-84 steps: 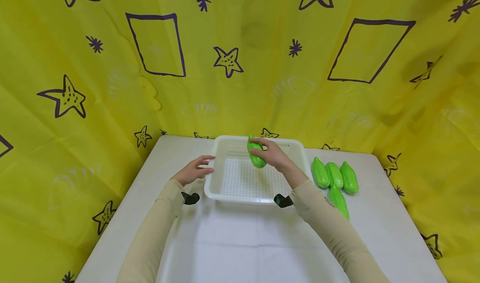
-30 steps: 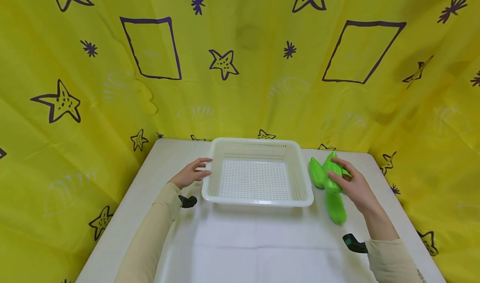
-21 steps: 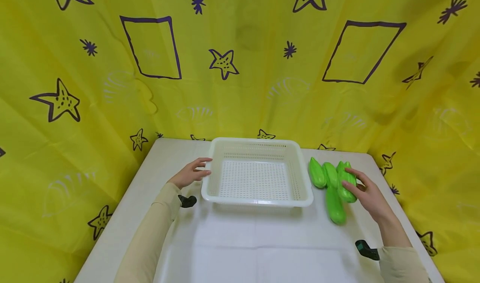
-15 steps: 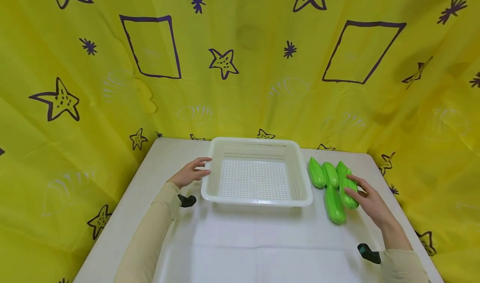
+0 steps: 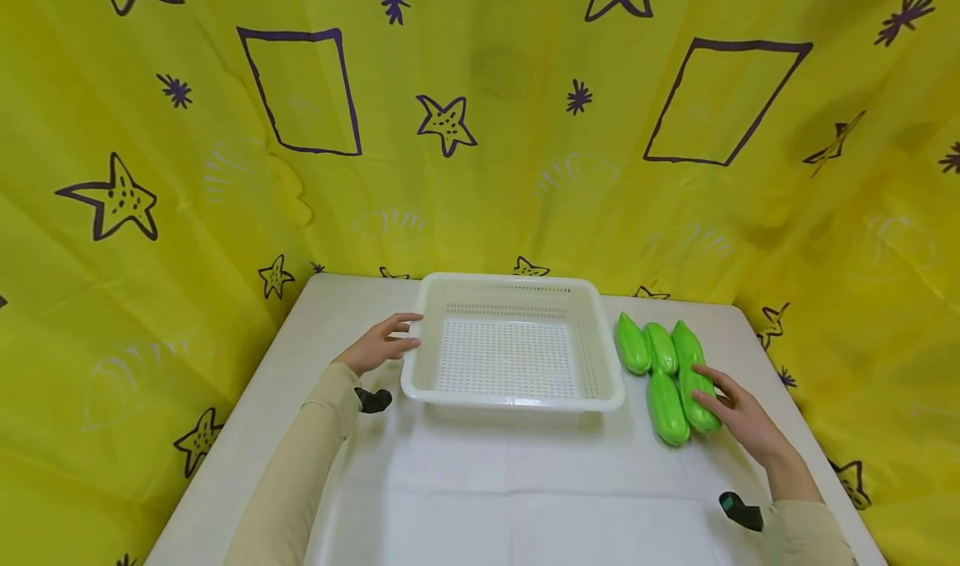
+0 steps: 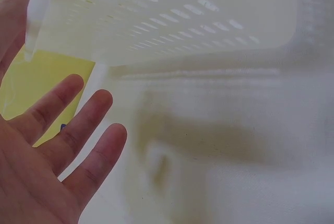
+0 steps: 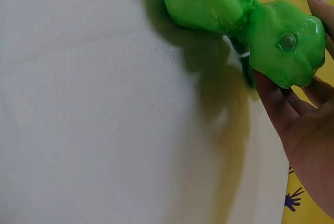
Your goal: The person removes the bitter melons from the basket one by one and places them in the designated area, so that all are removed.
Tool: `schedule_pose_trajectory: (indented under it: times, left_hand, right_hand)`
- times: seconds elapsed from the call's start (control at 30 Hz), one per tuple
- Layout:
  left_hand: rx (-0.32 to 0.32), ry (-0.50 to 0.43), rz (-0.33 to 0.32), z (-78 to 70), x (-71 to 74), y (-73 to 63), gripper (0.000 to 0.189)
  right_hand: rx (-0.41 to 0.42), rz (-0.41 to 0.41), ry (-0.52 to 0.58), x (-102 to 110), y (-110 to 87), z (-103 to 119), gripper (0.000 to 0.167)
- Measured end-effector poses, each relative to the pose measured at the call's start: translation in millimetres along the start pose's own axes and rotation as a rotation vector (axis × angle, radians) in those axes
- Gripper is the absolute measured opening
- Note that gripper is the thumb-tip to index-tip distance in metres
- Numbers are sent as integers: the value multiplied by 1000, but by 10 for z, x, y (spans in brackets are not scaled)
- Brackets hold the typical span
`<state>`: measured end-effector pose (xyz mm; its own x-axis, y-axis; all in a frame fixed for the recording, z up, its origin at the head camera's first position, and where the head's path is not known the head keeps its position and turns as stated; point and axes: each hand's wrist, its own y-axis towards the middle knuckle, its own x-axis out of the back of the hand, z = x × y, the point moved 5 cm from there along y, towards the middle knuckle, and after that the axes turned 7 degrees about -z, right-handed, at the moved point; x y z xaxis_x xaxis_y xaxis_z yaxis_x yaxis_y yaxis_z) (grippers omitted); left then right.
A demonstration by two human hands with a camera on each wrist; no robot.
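Note:
My right hand [image 5: 750, 420] holds a glossy green elongated vegetable [image 5: 699, 408] at the front right of a group of similar ones. In the right wrist view, my thumb and fingers lie on opposite sides of the vegetable [image 7: 286, 41], whose blunt ribbed end faces the camera. Its far end meets a pointed vegetable [image 5: 686, 345] behind it. Beside it lies the front vegetable [image 5: 667, 412], with two more to the back left. My left hand [image 5: 375, 345] has its fingertips at the left rim of a white perforated basket [image 5: 517, 403]; its fingers [image 6: 83, 125] are spread and mostly straight.
The basket stands at the back middle of a white-covered table [image 5: 510, 466]. A yellow curtain [image 5: 502, 182] printed with stars and frames encloses the back and sides. A black wrist mount [image 5: 738, 512] juts out beneath the right wrist, and another black mount [image 5: 372, 399] beneath the left.
My right hand has carried a green vegetable from over the basket to the right-hand group, then drawn it towards me, in front of the back-right one. My left hand has stayed at the rim.

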<state>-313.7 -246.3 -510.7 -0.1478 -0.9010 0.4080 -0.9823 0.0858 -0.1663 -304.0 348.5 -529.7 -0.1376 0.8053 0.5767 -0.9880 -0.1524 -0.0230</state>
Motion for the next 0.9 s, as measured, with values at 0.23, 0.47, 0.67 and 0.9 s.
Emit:
schedule_pose_trajectory:
  times: [0.23, 0.47, 0.67, 0.9]
  left_hand:
    - [-12, -4, 7, -8, -3, 0, 55]
    - [-10, -4, 6, 11, -6, -1, 55]
    - [-14, -10, 12, 13, -12, -5, 61]
    - [-20, -11, 6, 1, -3, -7, 62]
  right_hand:
    - [-9, 13, 6, 37, -65, -69, 64]
    - [-3, 38, 0, 12, -119, -145, 60]
    - [-11, 27, -12, -24, -119, -226, 58]
    - [-43, 31, 32, -44, -117, -280, 62]
